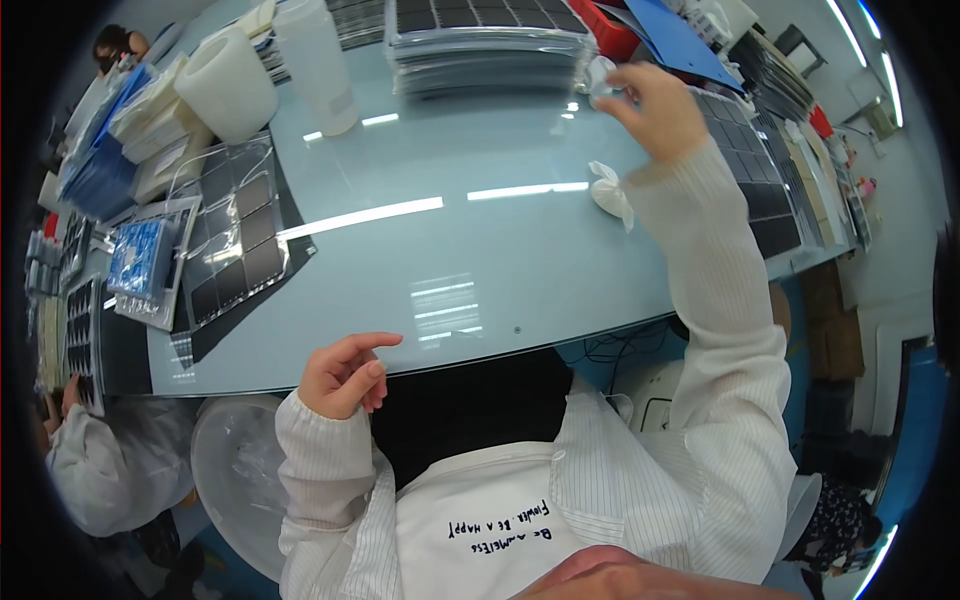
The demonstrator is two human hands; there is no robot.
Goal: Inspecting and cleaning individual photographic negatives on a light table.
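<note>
Basically, it hinges on R hand point(662, 108) vs. the small whitish item point(600, 76), up toward the far-R corner of the surface point(540, 270). Item's right at the R fingertips, on their L side, w/ thumb + index coming at it from the R. Long axis: maybe far-to-near, but blur makes that a guess. R hand's the nearer one by a lot; L hand point(340, 376) is well apart, at the near edge, toward the near-L corner.

R fingers: thumb + index partly open, bent toward each other; whether they've got hold of the item or just touch it, can't tell b/c of blur. L fingers: loosely bent, index pointing R, thumb apart, nothing held.

Item pos.: just beside the near-R corner of the stack of sleeved sheets point(490, 52), w/ a red bin point(612, 38) just past it, farther from the near edge. White bundle point(611, 197) lies on the surface on the near side of the item, just L of the R sleeve; its axis slants, far end leaning L, near end R. Dark-squared sheets point(765, 195) run along the R edge, other side of the R forearm. Tall translucent bottle point(318, 68) stands upright toward the far-L corner, well apart from both hands.
</note>
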